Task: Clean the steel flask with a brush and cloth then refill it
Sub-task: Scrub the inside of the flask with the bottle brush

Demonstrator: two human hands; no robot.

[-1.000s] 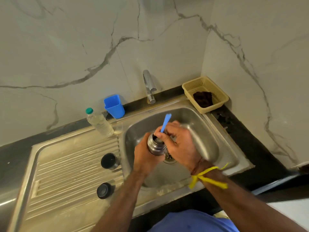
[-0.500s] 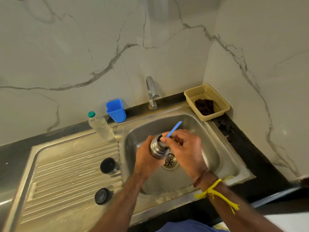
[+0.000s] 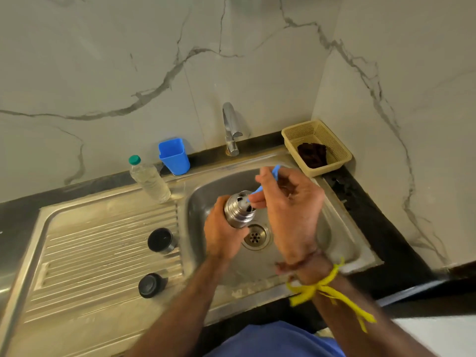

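We read no writing anywhere. Over the sink, our left hand grips the steel flask; our right hand pinches the blue brush at its mouth. Two black caps lie on the drainboard, the cloth in a basket.

We see the left hand gripping the steel flask over the sink, while the right hand pinches the blue brush into its mouth.
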